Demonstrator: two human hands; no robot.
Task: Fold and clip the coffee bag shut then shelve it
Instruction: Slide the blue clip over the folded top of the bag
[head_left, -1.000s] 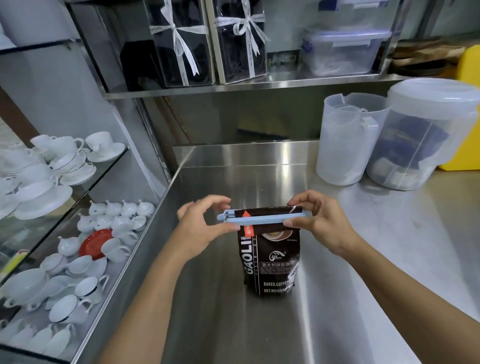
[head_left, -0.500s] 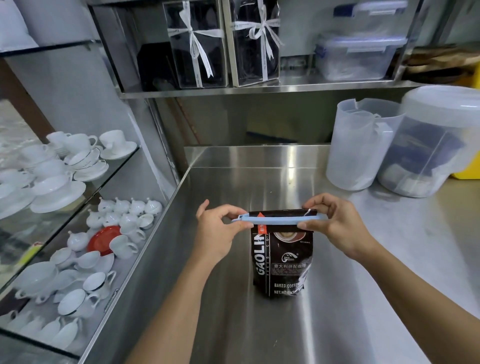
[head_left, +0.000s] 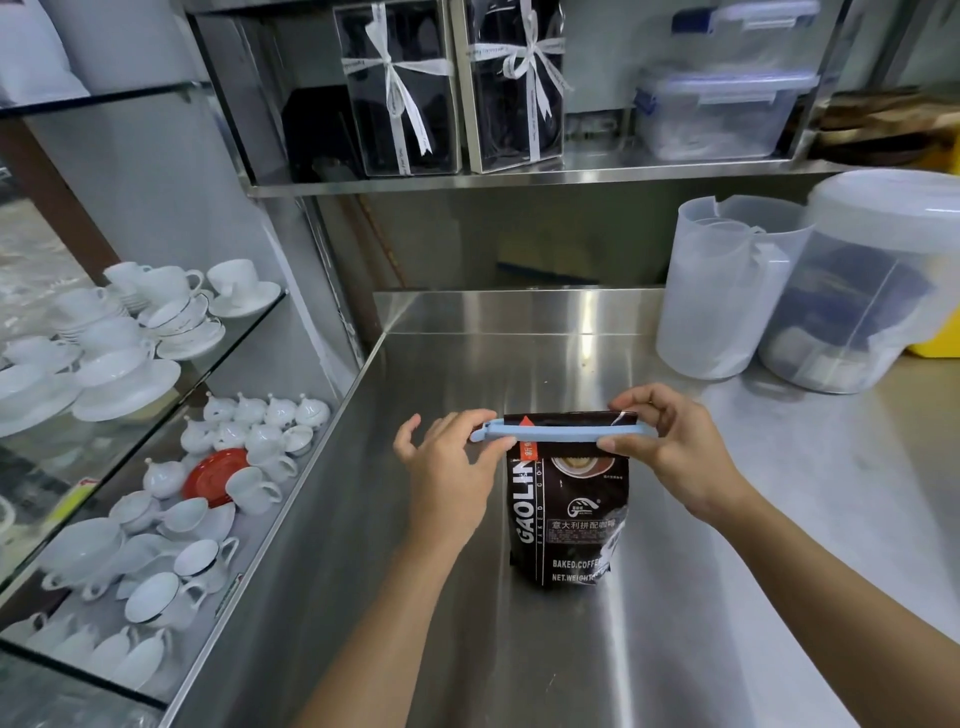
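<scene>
Head view: a black, glossy coffee bag (head_left: 569, 509) stands upright on the stainless steel counter (head_left: 675, 623). A long pale-blue plastic clip (head_left: 558, 432) spans its folded top. The left hand (head_left: 449, 467) and right hand (head_left: 675, 447) pinch opposite clip ends, each grip clamped on the clip.

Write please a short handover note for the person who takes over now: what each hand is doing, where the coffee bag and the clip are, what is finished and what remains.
Left hand: pinches the left end of the blue clip.
Right hand: pinches the right end of the clip, at the bag's top corner.
Coffee bag: stands upright on the steel counter, top folded; the clip lies across the fold.
Done: the fold, and the clip is set in place. Whether it is fully snapped shut cannot be told.
Left: confirm the clip is closed, then lift the bag to the steel shelf above the counter.
</scene>
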